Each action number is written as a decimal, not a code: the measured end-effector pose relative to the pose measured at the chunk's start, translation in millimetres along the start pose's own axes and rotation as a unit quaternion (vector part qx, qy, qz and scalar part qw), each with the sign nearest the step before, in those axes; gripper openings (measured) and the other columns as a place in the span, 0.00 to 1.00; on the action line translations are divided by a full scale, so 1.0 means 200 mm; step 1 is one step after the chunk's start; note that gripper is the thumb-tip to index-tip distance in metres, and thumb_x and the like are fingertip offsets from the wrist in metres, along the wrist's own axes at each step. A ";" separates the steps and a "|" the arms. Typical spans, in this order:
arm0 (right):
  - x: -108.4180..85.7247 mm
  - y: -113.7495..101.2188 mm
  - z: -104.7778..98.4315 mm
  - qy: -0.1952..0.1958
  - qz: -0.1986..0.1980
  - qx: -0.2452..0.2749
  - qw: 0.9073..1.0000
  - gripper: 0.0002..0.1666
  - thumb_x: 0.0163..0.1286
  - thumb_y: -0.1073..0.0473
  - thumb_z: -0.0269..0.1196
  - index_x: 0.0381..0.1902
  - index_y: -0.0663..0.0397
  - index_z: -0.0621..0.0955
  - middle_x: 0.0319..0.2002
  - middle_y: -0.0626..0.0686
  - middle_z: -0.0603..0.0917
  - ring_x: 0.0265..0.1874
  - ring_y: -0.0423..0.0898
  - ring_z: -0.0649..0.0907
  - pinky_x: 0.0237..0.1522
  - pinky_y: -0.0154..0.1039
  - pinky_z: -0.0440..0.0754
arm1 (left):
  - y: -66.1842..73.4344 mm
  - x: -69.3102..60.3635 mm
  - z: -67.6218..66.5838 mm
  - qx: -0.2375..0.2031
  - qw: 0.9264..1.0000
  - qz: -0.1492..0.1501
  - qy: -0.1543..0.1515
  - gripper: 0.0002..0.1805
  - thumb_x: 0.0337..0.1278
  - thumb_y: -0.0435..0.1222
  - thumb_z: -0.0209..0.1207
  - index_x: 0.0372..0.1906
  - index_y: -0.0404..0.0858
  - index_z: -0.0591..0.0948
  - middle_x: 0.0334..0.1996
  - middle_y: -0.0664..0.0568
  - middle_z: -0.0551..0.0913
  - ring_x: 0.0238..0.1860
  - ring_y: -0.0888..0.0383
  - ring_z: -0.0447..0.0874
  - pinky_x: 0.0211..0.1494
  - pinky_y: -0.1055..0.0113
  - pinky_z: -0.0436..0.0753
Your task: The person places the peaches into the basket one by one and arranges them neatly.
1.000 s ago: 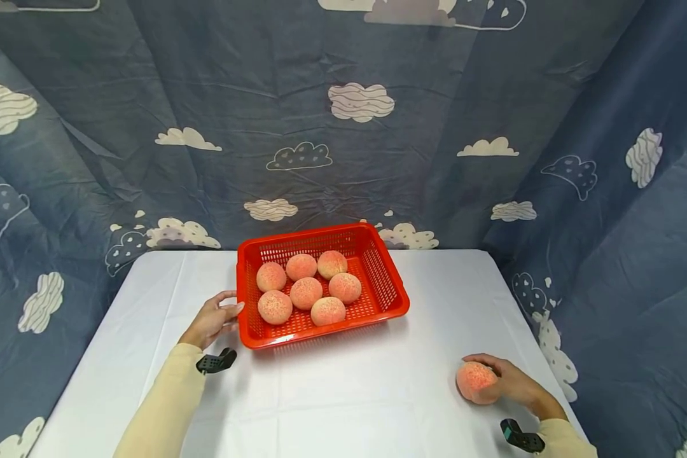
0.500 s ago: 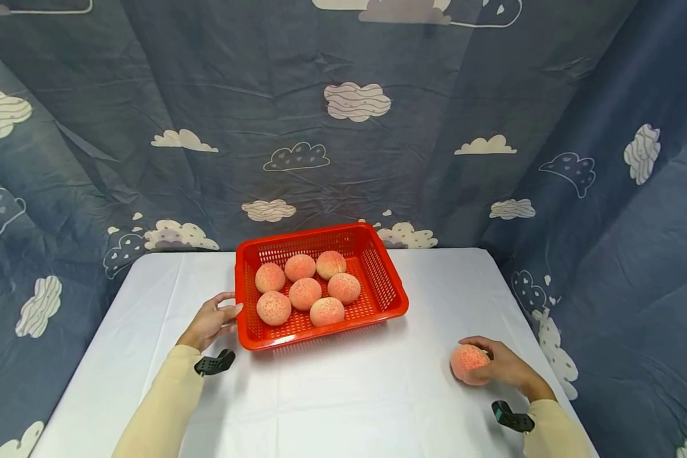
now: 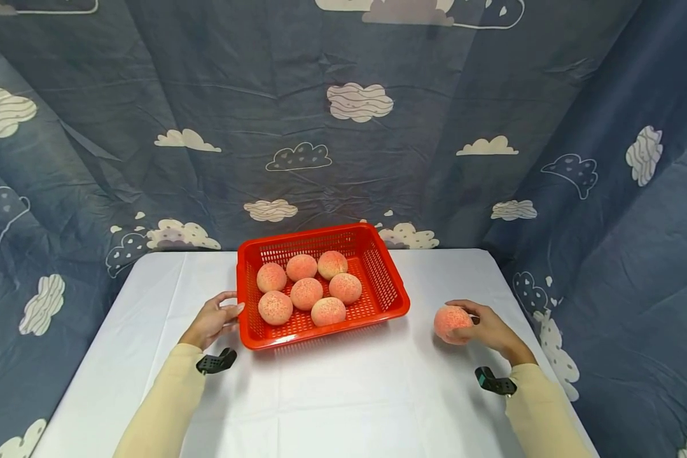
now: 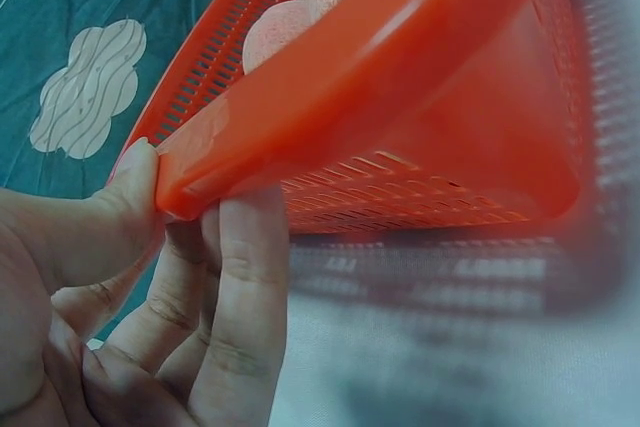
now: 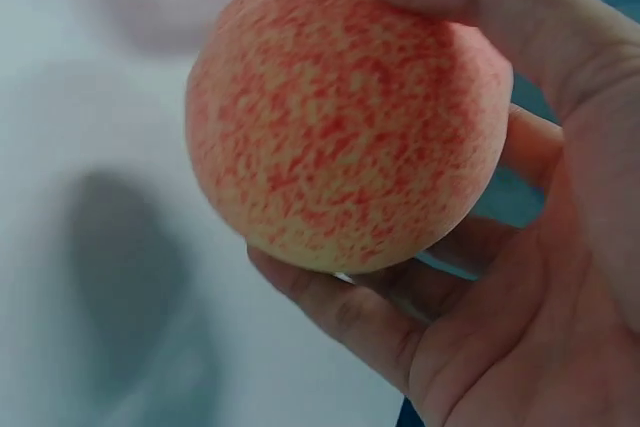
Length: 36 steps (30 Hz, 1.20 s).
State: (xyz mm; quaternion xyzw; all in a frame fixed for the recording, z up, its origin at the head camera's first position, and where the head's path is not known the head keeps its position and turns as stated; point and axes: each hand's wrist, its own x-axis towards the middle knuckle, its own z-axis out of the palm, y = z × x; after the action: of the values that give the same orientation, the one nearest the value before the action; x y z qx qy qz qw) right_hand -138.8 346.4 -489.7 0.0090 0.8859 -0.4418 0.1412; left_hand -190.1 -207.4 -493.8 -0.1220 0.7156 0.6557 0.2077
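In the head view a red plastic basket [image 3: 332, 329] stands at the middle back of the table, slightly turned. Several pink-and-yellow peaches [image 3: 306, 293] lie inside it, toward its left part. My left hand [image 3: 208, 323] pinches the basket's left rim; in the left wrist view, the thumb lies against the rim [image 4: 300, 117] and fingers reach below it. To the right of the basket, my right hand [image 3: 495, 332] grips a single peach [image 3: 449, 323]. The right wrist view shows thumb and fingers around this peach [image 5: 340, 127], which seems held just above the cloth.
A white cloth [image 3: 343, 401] covers the table. Behind and on both sides hangs a dark blue curtain [image 3: 298, 70] with cloud prints, close to the table's edges. Each wrist carries a black device, such as the right one [image 3: 495, 381].
My right hand has carried the peach away from the near right, forward and leftward toward the basket. The left hand and the basket have stayed in place.
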 end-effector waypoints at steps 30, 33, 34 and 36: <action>0.32 -0.47 0.09 -0.023 -0.115 0.086 0.989 0.39 0.56 0.57 0.73 0.64 0.57 0.71 0.59 0.61 0.75 0.53 0.60 0.76 0.53 0.55 0.78 | 0.00 0.01 0.01 0.000 1.000 -0.004 0.010 0.28 0.67 0.34 0.55 0.68 0.34 0.60 0.33 0.55 0.82 0.30 0.61 0.78 0.35 0.69 0.81; 0.35 -0.49 0.13 -0.043 -0.113 0.093 0.988 0.38 0.56 0.57 0.73 0.63 0.56 0.71 0.59 0.60 0.74 0.54 0.60 0.76 0.53 0.55 0.78 | -0.01 0.01 0.01 0.001 1.000 -0.007 0.011 0.28 0.67 0.34 0.55 0.67 0.35 0.61 0.34 0.54 0.82 0.30 0.61 0.78 0.36 0.69 0.82; 0.36 -0.49 0.15 -0.051 -0.110 0.097 0.988 0.38 0.56 0.57 0.73 0.63 0.56 0.71 0.59 0.60 0.74 0.54 0.60 0.77 0.53 0.55 0.78 | -0.01 0.01 0.00 0.002 1.000 -0.006 0.010 0.28 0.67 0.34 0.55 0.67 0.34 0.61 0.33 0.55 0.82 0.30 0.61 0.78 0.36 0.69 0.82; 0.39 -0.49 0.17 -0.070 -0.104 0.112 0.986 0.38 0.57 0.59 0.72 0.63 0.56 0.70 0.59 0.61 0.74 0.54 0.59 0.77 0.53 0.54 0.78 | -0.01 0.01 0.00 0.002 1.000 -0.005 0.010 0.28 0.67 0.34 0.55 0.67 0.34 0.61 0.33 0.55 0.82 0.30 0.61 0.78 0.36 0.69 0.82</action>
State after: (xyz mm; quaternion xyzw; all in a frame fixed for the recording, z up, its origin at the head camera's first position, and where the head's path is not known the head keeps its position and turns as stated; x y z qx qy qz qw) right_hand -218.9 250.6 -452.6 -0.0983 0.8148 -0.5502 0.1540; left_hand -191.5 -206.8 -496.2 -0.1321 0.7181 0.6520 0.2042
